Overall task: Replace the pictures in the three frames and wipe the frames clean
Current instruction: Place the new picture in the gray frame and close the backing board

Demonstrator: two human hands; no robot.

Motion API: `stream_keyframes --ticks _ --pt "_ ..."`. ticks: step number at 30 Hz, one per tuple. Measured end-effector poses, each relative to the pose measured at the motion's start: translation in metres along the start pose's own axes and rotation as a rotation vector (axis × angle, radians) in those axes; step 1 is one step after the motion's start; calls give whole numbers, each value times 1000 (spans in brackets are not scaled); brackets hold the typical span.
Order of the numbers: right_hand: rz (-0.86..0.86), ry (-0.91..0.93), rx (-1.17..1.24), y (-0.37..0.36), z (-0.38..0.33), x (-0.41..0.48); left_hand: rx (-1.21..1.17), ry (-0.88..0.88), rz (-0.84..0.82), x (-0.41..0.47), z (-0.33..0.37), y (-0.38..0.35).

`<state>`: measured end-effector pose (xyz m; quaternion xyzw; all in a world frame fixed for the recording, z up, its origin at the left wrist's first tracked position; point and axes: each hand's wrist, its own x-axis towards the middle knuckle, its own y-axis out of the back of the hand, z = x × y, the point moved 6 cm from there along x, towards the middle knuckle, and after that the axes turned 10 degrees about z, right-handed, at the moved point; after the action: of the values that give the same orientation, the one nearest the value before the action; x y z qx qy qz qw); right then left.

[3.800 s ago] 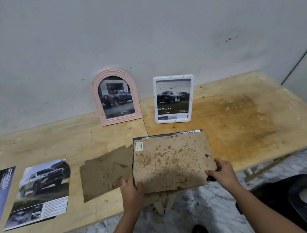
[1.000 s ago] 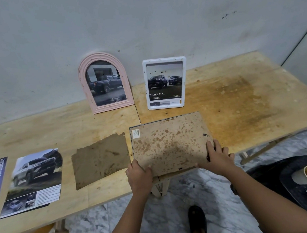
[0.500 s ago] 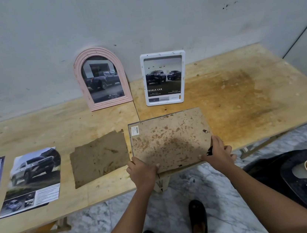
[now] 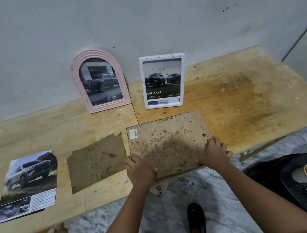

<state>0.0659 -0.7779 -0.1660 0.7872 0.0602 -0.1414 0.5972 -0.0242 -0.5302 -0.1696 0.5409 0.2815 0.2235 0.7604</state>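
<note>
so the face-down frame (image 4: 168, 143) lies at the worktop's (image 4: 243, 95) near edge, long axis left-right, stained backing up. left hand (image 4: 139, 169) is clamped on its near-left corner, right hand (image 4: 214, 152) curls over the near-right one by the hanger clip (image 4: 204, 134), both grips equally close

- "TOYOTA", under its logo, is showing in white at the foot of the truck picture (image 4: 100, 82) in the pink arched frame (image 4: 75, 77).
- "DOUBLE CAB", its first letter clipped, is appearing on the two-truck picture (image 4: 162, 80) in the white frame (image 4: 161, 57).
- A barcode sticker (image 4: 133, 133) is sitting on the back of the face-down frame (image 4: 168, 145), its print too small to read.
</note>
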Motion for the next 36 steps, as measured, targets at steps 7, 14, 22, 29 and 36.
stream_keyframes --ticks 7,14,22,29,36 --pt "-166 197 64 -9 -31 6 21 -357 -269 15 22 -8" --pt "-236 249 -114 -7 -40 12 134 -377 -334 18 28 -11" --pt "-209 266 -213 -11 -45 19 124 -335 -299 19 33 -12" --pt "-122 301 -300 -3 -58 33 225 -369 -324 25 47 -11" --pt "-245 296 -164 -3 -68 69 320 -381 -416 50 62 -13"
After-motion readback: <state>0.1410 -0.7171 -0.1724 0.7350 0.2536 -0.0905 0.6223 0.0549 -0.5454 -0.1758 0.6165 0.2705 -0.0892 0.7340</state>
